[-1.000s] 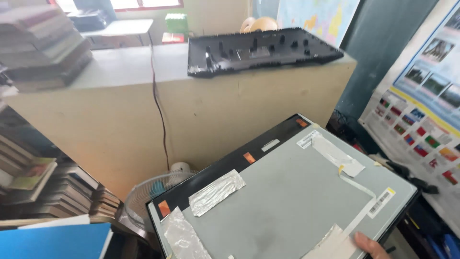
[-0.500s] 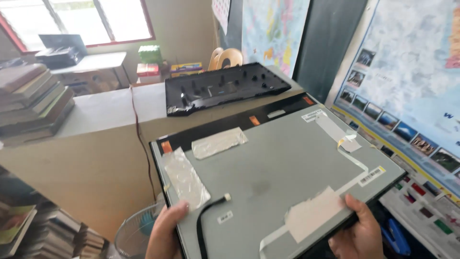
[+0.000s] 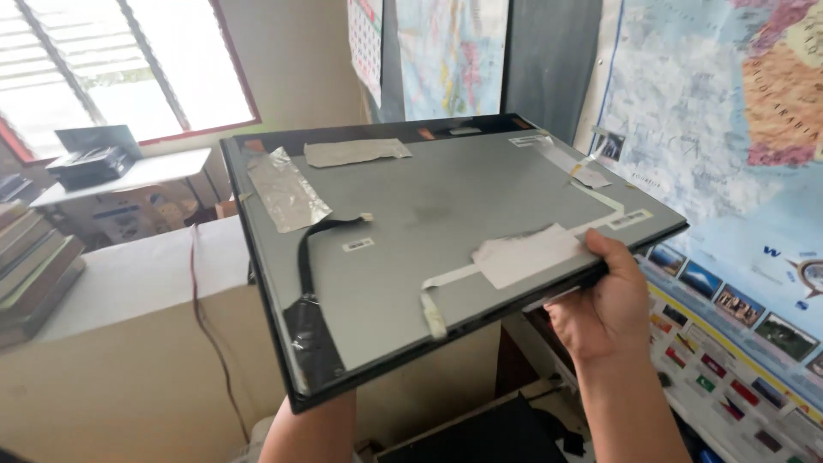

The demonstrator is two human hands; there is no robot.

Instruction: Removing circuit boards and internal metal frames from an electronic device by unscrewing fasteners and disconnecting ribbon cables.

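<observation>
I hold a large flat grey screen panel [image 3: 446, 214] with a black frame, its metal back facing up and tilted toward me. Pieces of silver and white tape, a black flat cable and small labels lie on its back. My right hand [image 3: 604, 304] grips the panel's near right edge, thumb on top. My left hand is under the near left corner; only the forearm [image 3: 313, 429] shows, the fingers are hidden by the panel.
A white counter [image 3: 129, 274] with a hanging cable [image 3: 206, 326] stands behind the panel. Stacked books [image 3: 34, 266] sit at the left. A window [image 3: 129, 64] and a desk with a black device [image 3: 90, 163] are at the back. Maps [image 3: 729, 129] and posters cover the right wall.
The panel has been lifted higher and now hides the black cover on the counter. My view has swung up and right toward the wall maps. Both hands kept their hold.
</observation>
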